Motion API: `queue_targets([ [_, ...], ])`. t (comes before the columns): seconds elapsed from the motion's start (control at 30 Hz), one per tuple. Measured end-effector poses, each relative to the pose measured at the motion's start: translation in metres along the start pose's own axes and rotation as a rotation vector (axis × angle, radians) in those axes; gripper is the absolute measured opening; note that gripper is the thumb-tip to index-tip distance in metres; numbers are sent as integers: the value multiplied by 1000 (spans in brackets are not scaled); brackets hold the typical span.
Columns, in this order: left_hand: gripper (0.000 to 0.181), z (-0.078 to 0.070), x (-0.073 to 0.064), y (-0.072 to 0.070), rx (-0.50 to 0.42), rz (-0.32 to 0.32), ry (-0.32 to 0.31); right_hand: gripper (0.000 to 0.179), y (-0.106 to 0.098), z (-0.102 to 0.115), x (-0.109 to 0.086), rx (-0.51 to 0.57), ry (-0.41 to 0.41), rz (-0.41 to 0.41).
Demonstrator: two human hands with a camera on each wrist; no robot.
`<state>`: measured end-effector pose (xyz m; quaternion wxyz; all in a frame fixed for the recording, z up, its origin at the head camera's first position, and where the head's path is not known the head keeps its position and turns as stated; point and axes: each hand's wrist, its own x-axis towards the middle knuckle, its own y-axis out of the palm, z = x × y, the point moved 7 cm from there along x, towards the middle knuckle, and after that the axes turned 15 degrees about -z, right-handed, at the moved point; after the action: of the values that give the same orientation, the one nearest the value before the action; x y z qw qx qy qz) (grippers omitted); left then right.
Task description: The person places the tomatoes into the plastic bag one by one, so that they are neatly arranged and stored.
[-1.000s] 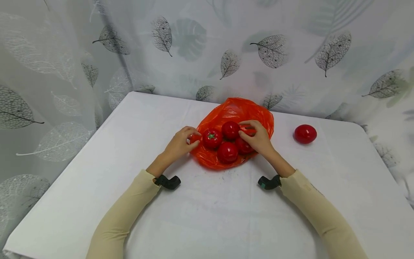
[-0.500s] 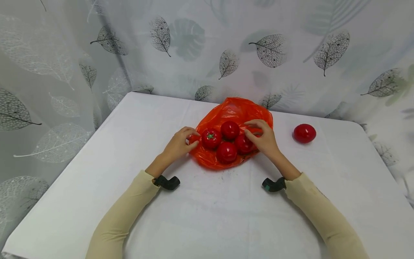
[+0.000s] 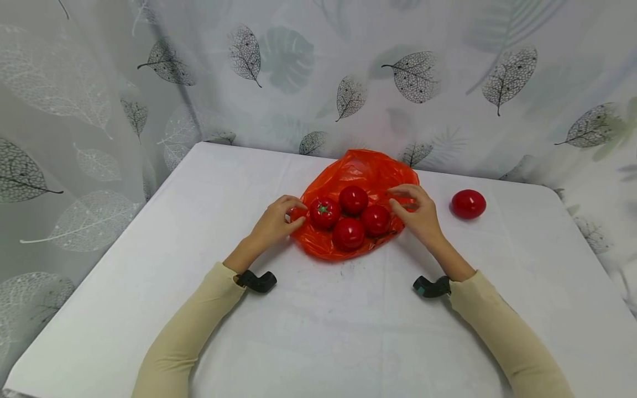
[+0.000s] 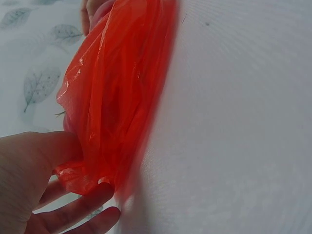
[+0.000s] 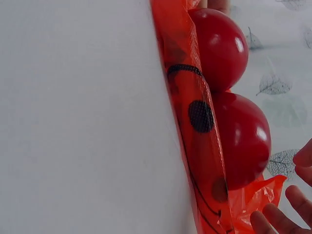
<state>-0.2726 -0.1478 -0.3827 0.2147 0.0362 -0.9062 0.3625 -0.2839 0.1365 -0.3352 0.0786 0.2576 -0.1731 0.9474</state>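
Observation:
An orange-red plastic bag [image 3: 365, 167] lies spread on the table with several red tomatoes on it. One tomato [image 3: 325, 213] at the left shows a green stem star; another tomato [image 3: 375, 220] sits nearest my right hand. My left hand [image 3: 271, 224] holds the bag's left edge between thumb and fingers, as the left wrist view shows around the crumpled bag [image 4: 114, 97]. At the bag's right side my right hand [image 3: 422, 213] hovers, fingers loosely bent and apart, holding nothing. In the right wrist view its fingers [image 5: 275, 217] are beside the bag, clear of the tomato [image 5: 243, 141].
A single tomato [image 3: 468, 204] lies on the white tablecloth [image 3: 318, 331] to the right of the bag. Behind the table's far edge hangs a leaf-patterned curtain [image 3: 298, 110]. A black wrist mount [image 3: 256, 281] sits on each forearm.
My right hand has moved right, away from the tomatoes toward the bag's right edge, uncovering the right tomato. My left hand and the bag have stayed in place.

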Motion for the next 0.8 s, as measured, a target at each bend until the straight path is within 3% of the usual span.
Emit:
queue_targets([
  [0.33, 24, -2, 0, 1, 5, 0, 2, 29, -29, -46, 11, -93, 64, -105],
  [0.6, 24, -1, 0, 0, 5, 4, -7, 31, -48, -42, 11, -97, 73, -164],
  [0.8, 25, 0, 0, 1, 16, 10, -16, 29, -66, -60, 17, -124, 61, -234],
])
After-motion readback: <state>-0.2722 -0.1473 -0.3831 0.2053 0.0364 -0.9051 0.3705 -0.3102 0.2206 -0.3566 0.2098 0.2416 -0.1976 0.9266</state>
